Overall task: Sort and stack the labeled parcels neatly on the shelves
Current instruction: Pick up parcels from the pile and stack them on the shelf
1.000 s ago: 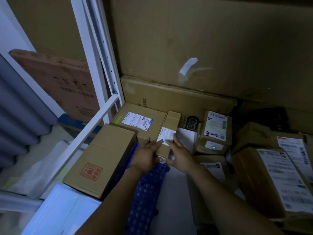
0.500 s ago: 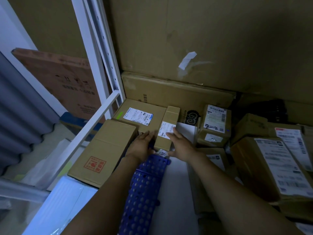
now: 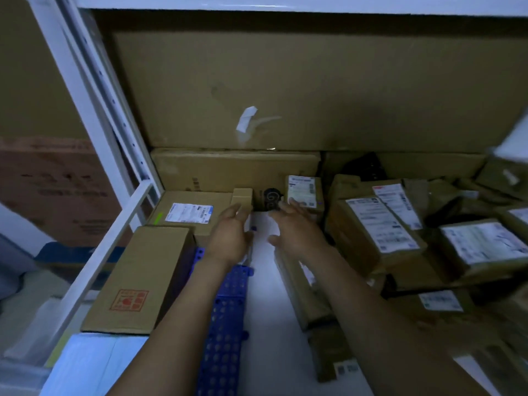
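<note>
Left hand [image 3: 230,238] and right hand [image 3: 297,227] have released the narrow parcel [image 3: 243,197], fingers slack above white shelf [image 3: 265,310].

Both hands [image 3: 233,238] [image 3: 297,232] outstretched, fingers relaxed

Our one camera, worn on our head, facing forward and down into the shelf [image 3: 268,324], close above the parcels [image 3: 148,278], wide-angle, the white upright [image 3: 85,104] slanting at our left
</note>
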